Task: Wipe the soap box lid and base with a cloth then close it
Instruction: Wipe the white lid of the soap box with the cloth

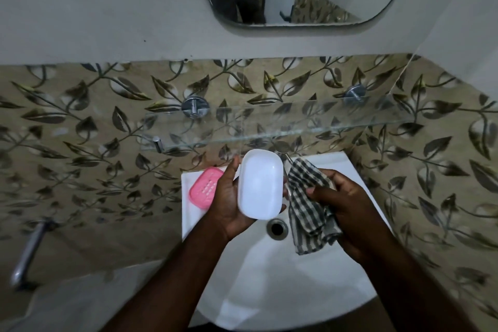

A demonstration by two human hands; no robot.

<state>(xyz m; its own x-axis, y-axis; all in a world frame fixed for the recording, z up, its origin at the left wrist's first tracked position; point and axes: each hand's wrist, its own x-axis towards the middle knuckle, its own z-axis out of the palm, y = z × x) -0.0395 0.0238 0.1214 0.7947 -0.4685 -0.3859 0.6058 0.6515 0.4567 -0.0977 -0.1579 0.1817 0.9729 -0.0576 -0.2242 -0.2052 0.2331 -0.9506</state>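
Your left hand [229, 197] cups the white lid [260, 183] over the sink [269, 291]. Your right hand [347, 207] grips the checked cloth [307, 213]. The pink base [205, 187] lies on the sink's left ledge, apparently face up.

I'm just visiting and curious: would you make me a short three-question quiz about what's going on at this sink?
1. True or false: the white soap box lid is lying on the sink rim.
2. Which hand holds the checked cloth? A) left hand B) right hand C) neither
3. Fill in: the pink soap box base rests on the sink's back ______ corner, as the person sees it.

Key:
1. False; the left hand holds it above the basin.
2. B
3. left
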